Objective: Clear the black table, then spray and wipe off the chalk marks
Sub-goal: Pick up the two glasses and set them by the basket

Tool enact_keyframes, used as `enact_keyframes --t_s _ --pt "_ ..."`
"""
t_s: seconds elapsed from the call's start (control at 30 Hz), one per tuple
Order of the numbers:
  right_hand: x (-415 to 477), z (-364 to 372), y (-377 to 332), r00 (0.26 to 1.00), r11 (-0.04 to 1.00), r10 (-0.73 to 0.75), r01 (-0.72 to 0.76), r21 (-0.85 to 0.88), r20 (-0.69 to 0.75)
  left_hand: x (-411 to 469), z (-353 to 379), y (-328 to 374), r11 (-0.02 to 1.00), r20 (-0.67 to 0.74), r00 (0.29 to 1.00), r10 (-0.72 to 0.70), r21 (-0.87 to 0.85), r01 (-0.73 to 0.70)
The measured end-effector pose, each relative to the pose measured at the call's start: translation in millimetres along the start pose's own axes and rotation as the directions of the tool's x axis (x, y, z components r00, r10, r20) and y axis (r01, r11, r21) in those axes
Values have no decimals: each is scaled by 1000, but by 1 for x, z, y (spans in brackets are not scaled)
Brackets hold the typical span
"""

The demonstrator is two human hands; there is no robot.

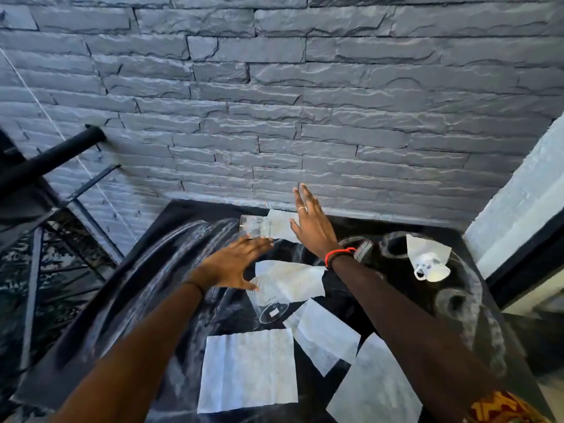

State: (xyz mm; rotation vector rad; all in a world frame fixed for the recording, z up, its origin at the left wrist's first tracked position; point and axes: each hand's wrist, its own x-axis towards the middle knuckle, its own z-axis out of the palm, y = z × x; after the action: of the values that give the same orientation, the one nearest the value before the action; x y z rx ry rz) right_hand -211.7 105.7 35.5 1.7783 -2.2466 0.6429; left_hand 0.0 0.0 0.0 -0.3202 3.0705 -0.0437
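The black table [146, 303] carries white chalk arcs and rings [470, 303]. Several white paper napkins [248, 372] lie scattered over it. One clear glass [255, 227] stands at the far edge near the wall, and another clear glass [270, 303] lies tilted mid-table, partly under a napkin. A white cup [430, 267] lies on its side at the right on a napkin. My left hand [235, 264] hovers with fingers spread just in front of the far glass. My right hand [311, 224] reaches flat past that glass, fingers straight, over a napkin [279, 224].
A grey stone-clad wall [274, 102] rises directly behind the table. Black metal railing bars [48, 160] stand at the left. A white pillar [518, 203] and a dark frame border the right side.
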Motion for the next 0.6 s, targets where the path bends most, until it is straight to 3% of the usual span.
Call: enact_keyframes --t_s 0.1,0.27,0.47,0.6 --pt "-4 14 -5 998 1000 7 -7 -7 67 -1 22 7 996 184 980 76 26 -82" --pt "-10 37 -10 988 1000 3 -4 4 158 -2 55 14 987 267 953 144 24 -156" --pt "-2 59 -7 958 1000 -16 10 25 287 6 85 20 961 276 927 256 30 -274" --pt "13 86 2 946 994 57 -83 67 319 14 96 16 950 239 925 296 31 -312"
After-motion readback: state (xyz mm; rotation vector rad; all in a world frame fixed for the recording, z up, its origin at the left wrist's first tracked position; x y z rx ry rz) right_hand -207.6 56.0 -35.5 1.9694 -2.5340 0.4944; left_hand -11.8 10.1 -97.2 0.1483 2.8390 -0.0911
